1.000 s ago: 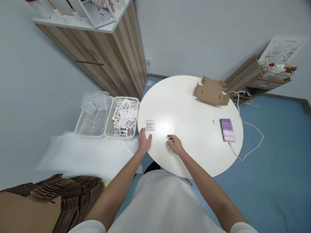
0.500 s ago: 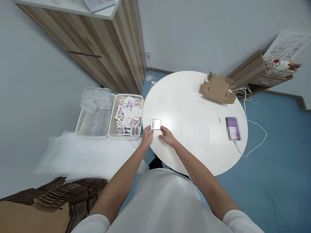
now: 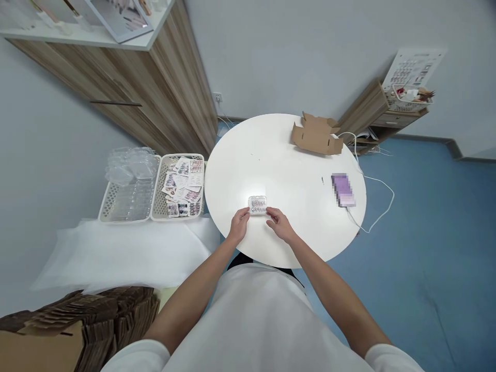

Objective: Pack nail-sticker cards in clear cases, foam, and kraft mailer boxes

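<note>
- Currently, the clear case [image 3: 258,205] is pinched endwise between left hand [image 3: 240,225] and right hand [image 3: 281,225], both equally near.
- Its long axis is set nine-to-three o'clock, eight o'clock from mid-bench [image 3: 287,155].

We find the pieces [image 3: 258,206] inside the clear case [image 3: 258,197] too small to identify; the near-left cardboard stack [image 3: 120,325] runs out of view.

We see even, fairly bright light. The table [image 3: 228,165] glares just beyond our left grip [image 3: 239,226] and right grip [image 3: 281,226]; well ahead-left of them, wide-angle distortion tilts the cabinet [image 3: 116,88], and coarse pixels mask the phone [image 3: 343,190] to their right.
</note>
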